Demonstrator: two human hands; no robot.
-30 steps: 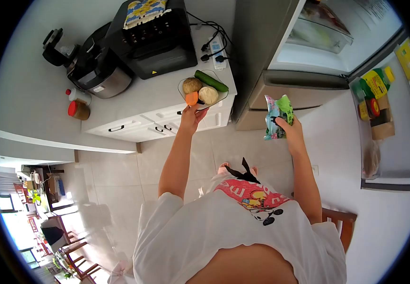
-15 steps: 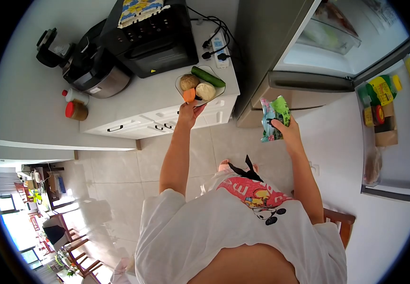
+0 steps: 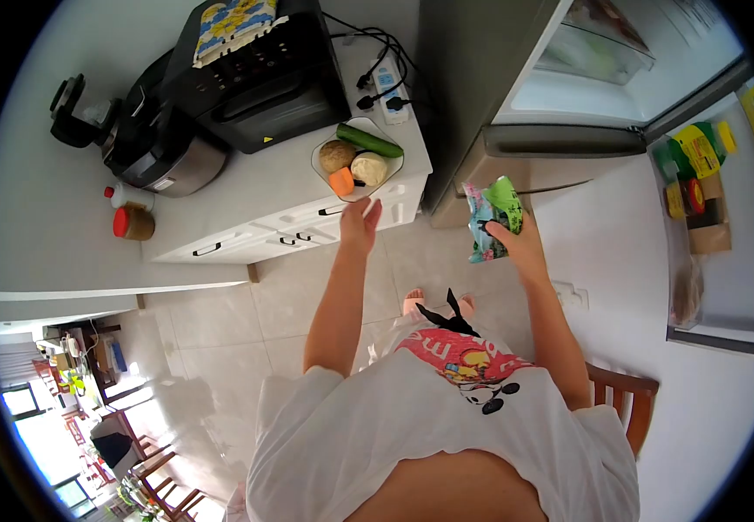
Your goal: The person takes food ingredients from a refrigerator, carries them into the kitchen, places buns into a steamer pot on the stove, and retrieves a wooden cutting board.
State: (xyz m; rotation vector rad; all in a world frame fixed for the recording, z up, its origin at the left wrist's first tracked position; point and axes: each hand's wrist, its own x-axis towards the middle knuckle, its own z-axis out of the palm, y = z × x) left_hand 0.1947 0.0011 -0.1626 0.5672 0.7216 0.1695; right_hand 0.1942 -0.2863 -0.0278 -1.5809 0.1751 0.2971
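A clear plate (image 3: 380,187) rests at the counter's front edge, holding a cucumber (image 3: 368,140), a brown round vegetable (image 3: 336,156), a pale round one (image 3: 369,169) and an orange piece (image 3: 341,182). Just below the plate is my left hand (image 3: 360,224), empty, its fingers apart. My right hand (image 3: 520,244) grips a green and blue packet (image 3: 492,217) in front of the fridge.
A black oven (image 3: 273,96), a cooker (image 3: 168,161), jars (image 3: 133,223) and a power strip (image 3: 390,90) are on the counter (image 3: 260,191). The fridge door (image 3: 725,278) stands open at the right. A wooden chair (image 3: 638,387) is behind my right arm.
My left hand has let go of the plate and dropped slightly away from it. The packet is still in my right hand. The view has shifted a little.
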